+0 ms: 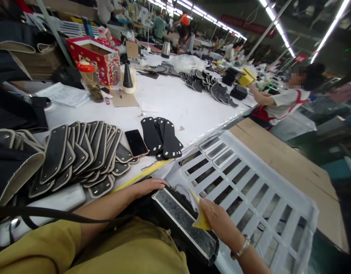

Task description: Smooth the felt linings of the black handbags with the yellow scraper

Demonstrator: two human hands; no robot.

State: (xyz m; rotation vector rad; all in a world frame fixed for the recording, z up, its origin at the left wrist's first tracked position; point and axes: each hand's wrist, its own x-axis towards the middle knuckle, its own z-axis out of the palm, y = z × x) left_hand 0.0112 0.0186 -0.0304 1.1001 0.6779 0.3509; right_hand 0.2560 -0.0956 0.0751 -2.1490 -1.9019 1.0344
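Observation:
Across my lap lies a black bag (184, 222), tilted, with a long grey panel edged in a pale strip facing up. My left hand (149, 187) grips its far left end, its fingertips at the corner and part of the grip hidden. My right hand (217, 219) is closed on a piece of yellow material (202, 219) over the bag's right edge. Whether this is cloth or card I cannot tell. Something clear, like plastic film (187, 192), sits beside the yellow piece near some small metal fittings.
Dark pale-edged panels (78, 152) lie fanned on the white table (164, 99), near a phone (136, 143) and black strap pieces (161, 137). A white slatted crate (249, 198) stands right, with cardboard (289, 179) beyond. A co-worker (284, 99) holds something yellow at the right.

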